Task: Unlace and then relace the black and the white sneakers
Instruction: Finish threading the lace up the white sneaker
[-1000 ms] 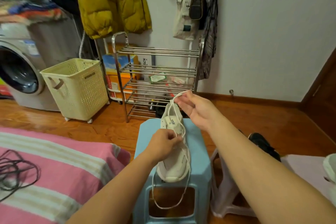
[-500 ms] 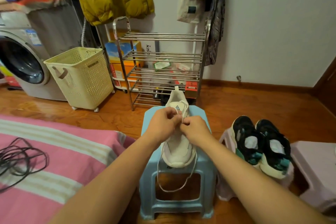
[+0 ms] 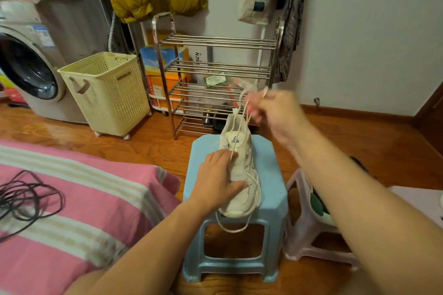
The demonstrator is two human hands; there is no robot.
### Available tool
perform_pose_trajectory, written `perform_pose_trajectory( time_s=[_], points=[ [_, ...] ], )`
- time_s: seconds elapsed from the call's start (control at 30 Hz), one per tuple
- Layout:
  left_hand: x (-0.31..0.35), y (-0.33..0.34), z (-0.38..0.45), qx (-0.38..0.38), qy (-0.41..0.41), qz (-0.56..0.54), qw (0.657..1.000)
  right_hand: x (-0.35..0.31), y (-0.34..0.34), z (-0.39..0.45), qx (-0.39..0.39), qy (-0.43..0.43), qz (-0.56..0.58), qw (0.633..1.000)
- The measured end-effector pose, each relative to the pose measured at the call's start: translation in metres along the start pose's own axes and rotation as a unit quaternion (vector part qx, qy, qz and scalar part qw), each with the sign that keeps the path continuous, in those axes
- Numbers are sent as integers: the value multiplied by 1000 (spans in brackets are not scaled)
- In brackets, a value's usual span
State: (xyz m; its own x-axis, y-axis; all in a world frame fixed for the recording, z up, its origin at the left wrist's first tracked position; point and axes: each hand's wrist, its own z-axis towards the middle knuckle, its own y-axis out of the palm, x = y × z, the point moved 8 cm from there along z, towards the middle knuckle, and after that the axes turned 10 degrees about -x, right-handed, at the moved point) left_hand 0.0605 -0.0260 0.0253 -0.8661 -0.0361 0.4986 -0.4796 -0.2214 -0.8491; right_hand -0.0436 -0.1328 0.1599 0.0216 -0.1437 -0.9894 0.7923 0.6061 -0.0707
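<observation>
A white sneaker (image 3: 242, 158) lies on a light blue stool (image 3: 268, 175), toe toward me. My left hand (image 3: 219, 179) presses on its left side, fingers over the upper and thumb near the toe. My right hand (image 3: 275, 115), blurred, is raised above the heel end and pinches the white lace (image 3: 244, 108), which runs taut from the eyelets up to it. A loop of lace (image 3: 233, 229) hangs down past the stool's front edge. The black sneakers (image 3: 320, 208) are mostly hidden behind my right forearm; only a green and dark bit shows.
A pale pink stool (image 3: 302, 230) stands right of the blue one. A metal shoe rack (image 3: 215, 79) stands behind, a cream laundry basket (image 3: 105, 93) and a washing machine (image 3: 28, 72) to the left. A pink striped bed (image 3: 72, 199) with a black cable (image 3: 28, 196) is near left.
My right hand has left the tongue and pulled the lace up and to the right. My left hand slid down onto the shoe's side. My right arm now covers the black sneakers.
</observation>
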Motion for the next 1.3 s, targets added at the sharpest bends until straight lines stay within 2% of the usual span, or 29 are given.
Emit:
perform_pose_trajectory(
  time_s=[0.07,0.13,0.2,0.27,0.3,0.37,0.43,0.5,0.53,0.63,0.7,0.77,0.8,0.83,0.87,0.93,1.0,1.1,1.23,1.3],
  points=[
    [1,1,-3,-9,-21,-52,998,-20,-9,14,16,-13,52,998],
    [1,0,-14,18,-53,-133,989,5,-1,17,-13,50,41,998],
    [0,-4,-31,73,-97,-197,973,49,3,7,-26,117,-20,993],
    [-9,0,-48,88,-179,-249,948,80,-11,-20,35,124,-149,980],
    [-15,6,-56,76,-222,-273,933,94,-16,-38,60,125,-200,970],
    [-24,26,-73,29,-292,-344,892,128,-10,-82,40,165,-274,947],
    [-28,45,-85,11,-331,-469,819,161,3,-113,-13,215,-317,924],
    [-25,55,-93,3,-360,-562,745,171,8,-119,-20,221,-305,926],
    [-20,54,-95,-10,-365,-575,732,170,7,-116,-23,223,-282,933],
    [-5,38,-94,-45,-346,-594,725,152,10,-107,-64,239,-175,953],
    [6,19,-88,-35,-317,-629,710,130,8,-93,-71,215,-207,952],
    [19,-2,-77,-30,-264,-644,718,112,7,-68,-57,179,-316,930],
    [26,-11,-72,-36,-232,-633,738,107,10,-57,-57,178,-350,918],
    [32,-16,-67,-43,-201,-603,771,107,15,-47,-63,185,-375,906],
    [34,-20,-64,-50,-170,-544,820,107,19,-38,-68,190,-397,895],
    [37,-22,-60,-53,-103,-372,921,105,27,-28,-75,177,-436,879],
    [36,-12,-58,-80,-42,-234,968,103,31,-25,-69,149,-459,873],
    [29,-3,-59,-109,10,-146,983,103,33,-25,-58,104,-462,879],
    [20,-1,-60,-115,30,-134,984,114,36,-21,-79,98,-378,917],
    [19,3,-64,-117,45,-118,985,115,36,-18,-89,101,-359,924]
  ],
)
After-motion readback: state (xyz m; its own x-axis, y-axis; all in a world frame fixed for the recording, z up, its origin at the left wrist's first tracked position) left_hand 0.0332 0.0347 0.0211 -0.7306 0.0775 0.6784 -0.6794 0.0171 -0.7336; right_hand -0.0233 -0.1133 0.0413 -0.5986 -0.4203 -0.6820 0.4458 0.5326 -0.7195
